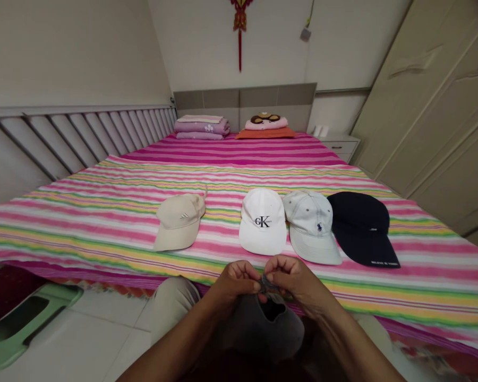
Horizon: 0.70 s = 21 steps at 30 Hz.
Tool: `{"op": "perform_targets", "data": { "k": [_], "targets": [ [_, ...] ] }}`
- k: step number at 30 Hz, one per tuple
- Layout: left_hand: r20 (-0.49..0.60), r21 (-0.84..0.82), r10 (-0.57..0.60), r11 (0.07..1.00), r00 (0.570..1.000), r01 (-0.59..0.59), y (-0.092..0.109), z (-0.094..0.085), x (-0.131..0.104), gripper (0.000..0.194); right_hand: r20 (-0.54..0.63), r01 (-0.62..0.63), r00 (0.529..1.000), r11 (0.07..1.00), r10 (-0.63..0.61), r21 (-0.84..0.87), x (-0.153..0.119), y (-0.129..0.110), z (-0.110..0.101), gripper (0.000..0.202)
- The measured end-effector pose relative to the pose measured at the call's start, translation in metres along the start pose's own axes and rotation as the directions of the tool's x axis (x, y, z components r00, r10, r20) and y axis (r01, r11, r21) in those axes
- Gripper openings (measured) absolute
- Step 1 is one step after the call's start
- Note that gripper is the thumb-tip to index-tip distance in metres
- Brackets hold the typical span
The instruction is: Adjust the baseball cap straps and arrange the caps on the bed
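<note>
Just off the near edge of the bed, a dark grey cap (269,331) hangs over my lap, with its back opening facing up. My left hand (239,284) pinches one end of the cap's back strap. From the other side my right hand (289,276) grips the strap too, its fingers almost meeting the left ones. Whether the strap is fastened is hidden by the fingers. Beyond my hands lie a beige cap (180,217), a white cap (263,220), a pale denim cap (313,225) and a navy cap (362,225), the last three side by side.
Striped sheets cover the bed (103,212). Folded purple bedding (202,127) and a pink pillow (266,124) rest by the headboard (276,95). A metal railing (115,130) runs along the left. On the floor stands a green stool (35,318). A wardrobe (434,106) is at right.
</note>
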State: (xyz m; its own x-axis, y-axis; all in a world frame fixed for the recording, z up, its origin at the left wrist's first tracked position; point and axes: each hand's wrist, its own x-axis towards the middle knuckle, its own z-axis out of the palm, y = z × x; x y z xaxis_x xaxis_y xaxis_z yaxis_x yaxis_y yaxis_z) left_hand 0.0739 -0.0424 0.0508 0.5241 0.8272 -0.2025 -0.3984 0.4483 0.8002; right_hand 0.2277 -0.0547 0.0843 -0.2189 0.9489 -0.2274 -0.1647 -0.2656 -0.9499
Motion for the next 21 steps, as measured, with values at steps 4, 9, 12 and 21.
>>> {"op": "perform_targets", "data": {
  "k": [4,9,12,21],
  "targets": [
    [-0.014,-0.01,-0.015,1.0,1.0,0.014,0.001,0.002,0.0,0.024,0.031,-0.004,0.999,0.998,0.006,-0.061,0.0,-0.001,-0.002,0.004],
    [-0.016,0.016,-0.031,0.999,0.999,0.031,0.001,0.002,0.0,0.022,0.083,0.005,0.997,0.998,-0.001,-0.058,0.0,-0.001,-0.003,0.006],
    [-0.01,0.037,-0.034,0.999,0.999,0.034,0.001,0.002,0.0,0.02,0.141,0.055,0.989,0.996,-0.045,-0.069,0.001,-0.001,-0.007,0.01],
    [0.024,0.041,-0.048,0.998,0.999,0.047,0.004,0.003,0.0,0.018,0.296,-0.007,0.955,0.998,0.025,-0.062,0.005,-0.004,-0.015,0.019]
  ]
}}
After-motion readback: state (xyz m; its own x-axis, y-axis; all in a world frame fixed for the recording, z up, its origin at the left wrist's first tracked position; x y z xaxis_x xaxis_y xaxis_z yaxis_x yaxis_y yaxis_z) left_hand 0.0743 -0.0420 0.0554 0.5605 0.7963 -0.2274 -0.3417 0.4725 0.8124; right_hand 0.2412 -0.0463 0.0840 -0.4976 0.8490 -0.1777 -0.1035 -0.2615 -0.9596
